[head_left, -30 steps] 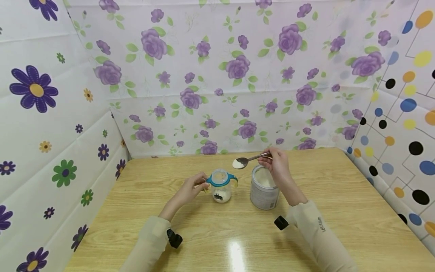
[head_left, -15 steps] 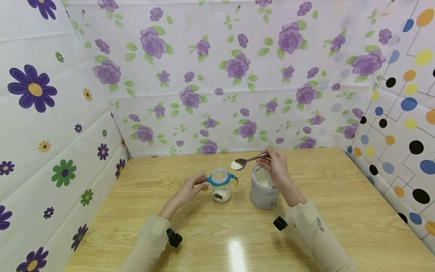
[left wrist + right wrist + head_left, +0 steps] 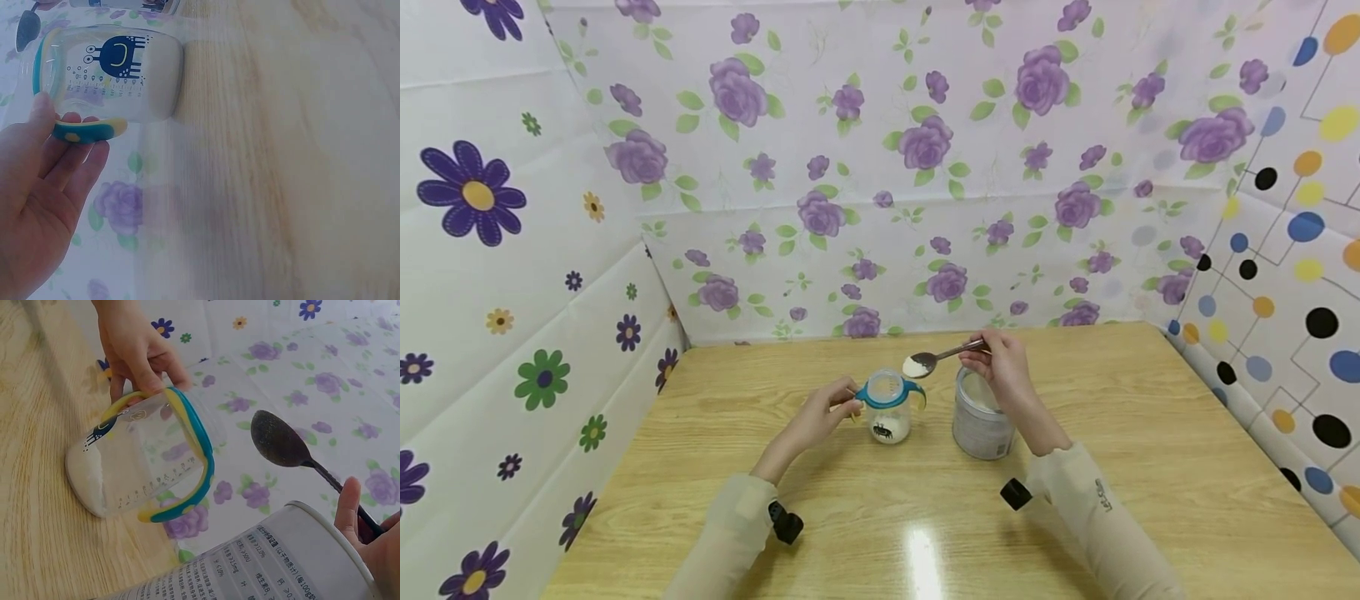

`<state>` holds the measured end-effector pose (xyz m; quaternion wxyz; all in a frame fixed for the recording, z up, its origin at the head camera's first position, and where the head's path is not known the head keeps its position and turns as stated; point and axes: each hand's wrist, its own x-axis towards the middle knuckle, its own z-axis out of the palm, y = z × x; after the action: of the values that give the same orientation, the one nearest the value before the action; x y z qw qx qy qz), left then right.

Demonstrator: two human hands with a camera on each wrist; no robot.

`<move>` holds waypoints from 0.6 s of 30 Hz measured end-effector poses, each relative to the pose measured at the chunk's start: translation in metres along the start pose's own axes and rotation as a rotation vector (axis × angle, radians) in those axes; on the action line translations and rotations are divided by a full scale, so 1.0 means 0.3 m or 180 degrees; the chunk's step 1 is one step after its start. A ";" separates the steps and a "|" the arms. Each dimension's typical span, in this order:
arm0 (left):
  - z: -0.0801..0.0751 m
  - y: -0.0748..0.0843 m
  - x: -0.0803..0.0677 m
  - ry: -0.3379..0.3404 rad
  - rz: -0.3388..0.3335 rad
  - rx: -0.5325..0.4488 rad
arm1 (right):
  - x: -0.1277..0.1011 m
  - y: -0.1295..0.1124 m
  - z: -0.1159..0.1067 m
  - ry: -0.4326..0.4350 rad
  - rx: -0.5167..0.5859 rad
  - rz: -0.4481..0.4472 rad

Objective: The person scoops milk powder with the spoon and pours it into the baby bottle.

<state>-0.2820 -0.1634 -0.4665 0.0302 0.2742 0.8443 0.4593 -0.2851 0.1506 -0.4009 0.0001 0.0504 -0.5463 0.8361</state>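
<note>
Over the last second our right hand (image 3: 1003,375) has carried the metal spoon (image 3: 942,357), heaped with white powder, leftward from above the cylindrical tin (image 3: 981,421) to just above the open mouth of the clear, teal-rimmed cup (image 3: 887,408). Our left hand (image 3: 820,417) pinches its handle, mid-table on glossy wood.

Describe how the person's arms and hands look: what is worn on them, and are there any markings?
Both arms wear long, pale beige sleeves. The right sleeve carries small dark lettering near the cuff; the left sleeve looks plain. A small black camera unit sits at the left wrist, and another at the right. The left hand and right hand are bare, without gloves.
</note>
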 end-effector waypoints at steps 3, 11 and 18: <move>0.000 0.000 0.001 0.0004 -0.0011 0.0031 | 0.000 0.000 0.001 -0.0037 -0.0006 0.0001; -0.004 0.000 0.006 -0.0013 -0.0032 0.0032 | 0.002 0.000 0.007 -0.0052 0.0023 0.0062; -0.003 -0.004 0.004 -0.0021 -0.0028 0.0026 | 0.004 0.005 0.019 -0.0145 0.0031 0.0042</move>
<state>-0.2838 -0.1639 -0.4669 0.0340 0.2722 0.8473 0.4549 -0.2858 0.1447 -0.3999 -0.0181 0.0657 -0.5424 0.8374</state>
